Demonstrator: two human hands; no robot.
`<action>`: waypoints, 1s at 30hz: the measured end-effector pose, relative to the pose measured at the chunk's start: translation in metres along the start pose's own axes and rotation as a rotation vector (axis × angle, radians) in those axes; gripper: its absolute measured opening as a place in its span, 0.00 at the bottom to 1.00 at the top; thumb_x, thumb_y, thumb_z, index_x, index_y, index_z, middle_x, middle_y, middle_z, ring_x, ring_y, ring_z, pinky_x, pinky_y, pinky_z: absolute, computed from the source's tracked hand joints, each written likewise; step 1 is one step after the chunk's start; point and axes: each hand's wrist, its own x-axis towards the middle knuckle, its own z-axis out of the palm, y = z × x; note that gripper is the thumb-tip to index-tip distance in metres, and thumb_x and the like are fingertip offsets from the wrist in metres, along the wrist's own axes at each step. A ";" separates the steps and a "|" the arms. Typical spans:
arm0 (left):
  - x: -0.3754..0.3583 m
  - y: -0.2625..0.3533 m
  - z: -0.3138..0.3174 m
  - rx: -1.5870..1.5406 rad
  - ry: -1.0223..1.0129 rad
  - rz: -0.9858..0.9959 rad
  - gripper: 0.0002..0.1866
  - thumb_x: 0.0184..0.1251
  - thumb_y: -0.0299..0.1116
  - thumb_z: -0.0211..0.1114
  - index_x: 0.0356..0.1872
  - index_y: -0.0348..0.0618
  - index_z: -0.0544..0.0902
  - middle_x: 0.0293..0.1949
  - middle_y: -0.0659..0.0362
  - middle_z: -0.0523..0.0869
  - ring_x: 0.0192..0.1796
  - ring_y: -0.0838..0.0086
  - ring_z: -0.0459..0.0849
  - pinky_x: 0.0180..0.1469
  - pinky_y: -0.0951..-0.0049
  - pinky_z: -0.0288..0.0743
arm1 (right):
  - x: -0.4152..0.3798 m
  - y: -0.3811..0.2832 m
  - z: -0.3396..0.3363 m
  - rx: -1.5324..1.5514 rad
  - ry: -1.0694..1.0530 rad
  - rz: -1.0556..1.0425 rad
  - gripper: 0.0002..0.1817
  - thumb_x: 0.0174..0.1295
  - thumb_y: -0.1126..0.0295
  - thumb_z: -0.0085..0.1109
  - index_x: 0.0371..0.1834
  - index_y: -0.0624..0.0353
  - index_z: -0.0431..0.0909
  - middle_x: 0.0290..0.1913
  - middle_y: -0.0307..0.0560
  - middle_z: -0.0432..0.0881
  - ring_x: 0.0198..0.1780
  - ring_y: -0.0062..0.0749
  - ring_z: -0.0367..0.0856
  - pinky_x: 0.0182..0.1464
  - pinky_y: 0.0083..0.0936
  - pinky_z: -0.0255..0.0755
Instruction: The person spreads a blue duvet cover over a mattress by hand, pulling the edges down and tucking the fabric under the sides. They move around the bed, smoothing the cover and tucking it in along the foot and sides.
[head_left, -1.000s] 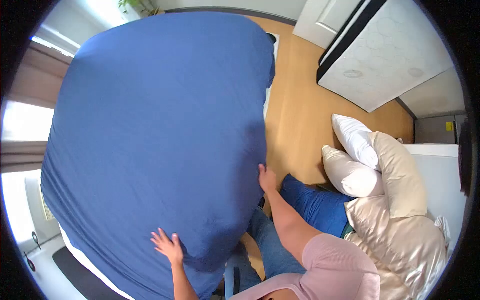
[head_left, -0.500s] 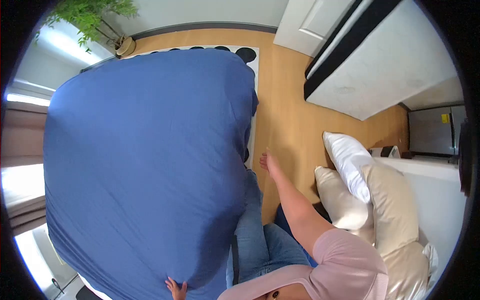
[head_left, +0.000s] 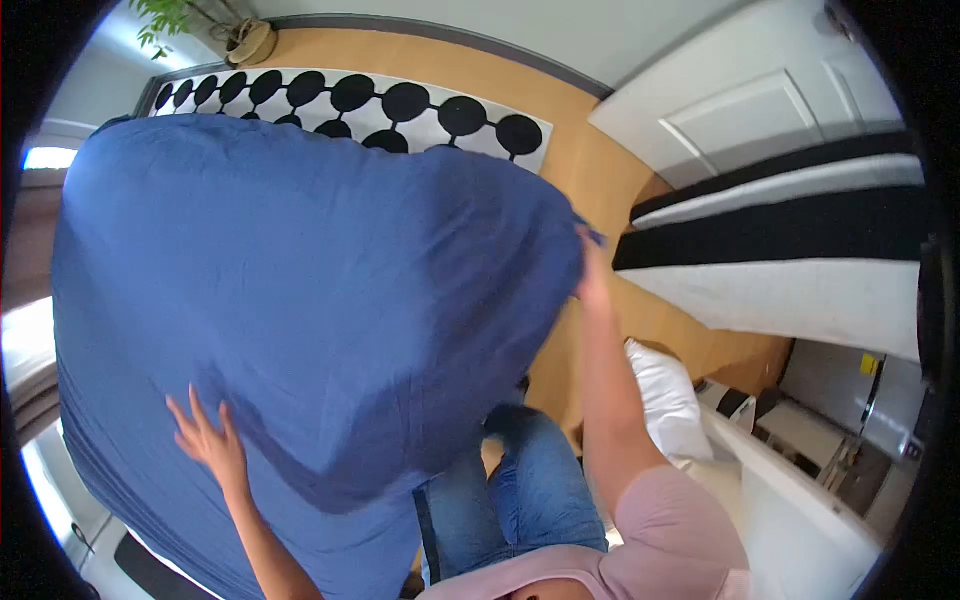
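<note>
A large blue sheet [head_left: 300, 270] covers the mattress, with folds running across its near right part. My left hand [head_left: 208, 435] is over the sheet at the lower left, fingers spread and holding nothing. At the sheet's right corner, my right hand [head_left: 590, 265] has its fingers closed on the fabric edge, and a small bit of cloth sticks out past them. Part of that hand is hidden by the sheet.
A black-and-white patterned rug [head_left: 400, 105] lies beyond the bed. To the right are a white door [head_left: 745, 120], a mattress on its side [head_left: 780, 300] and a white pillow [head_left: 665, 400]. A potted plant [head_left: 250, 42] stands at the back left.
My right hand has gone from free air to the sheet's right corner and gripped it. My left hand has moved up over the sheet. The view has turned, and more of the rug shows.
</note>
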 end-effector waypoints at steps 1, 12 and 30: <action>0.027 0.025 -0.003 -0.076 0.049 0.032 0.28 0.67 0.44 0.55 0.67 0.54 0.63 0.71 0.47 0.49 0.72 0.54 0.51 0.67 0.44 0.40 | -0.016 -0.027 -0.017 0.054 -0.047 -0.093 0.25 0.64 0.54 0.52 0.57 0.61 0.70 0.55 0.49 0.75 0.54 0.39 0.74 0.60 0.35 0.65; 0.165 0.307 0.004 -0.226 -0.214 -0.152 0.45 0.53 0.66 0.57 0.70 0.56 0.57 0.71 0.40 0.43 0.72 0.42 0.35 0.66 0.37 0.31 | 0.116 -0.002 -0.039 -1.314 0.403 -0.261 0.21 0.64 0.61 0.49 0.45 0.73 0.75 0.46 0.68 0.78 0.51 0.54 0.77 0.53 0.40 0.68; 0.199 0.318 -0.021 -0.305 -0.530 -0.425 0.60 0.36 0.74 0.61 0.72 0.60 0.47 0.72 0.43 0.37 0.72 0.44 0.30 0.66 0.35 0.26 | 0.139 -0.235 0.176 -1.480 -0.514 0.131 0.12 0.65 0.60 0.48 0.40 0.58 0.72 0.29 0.40 0.75 0.24 0.24 0.75 0.26 0.22 0.72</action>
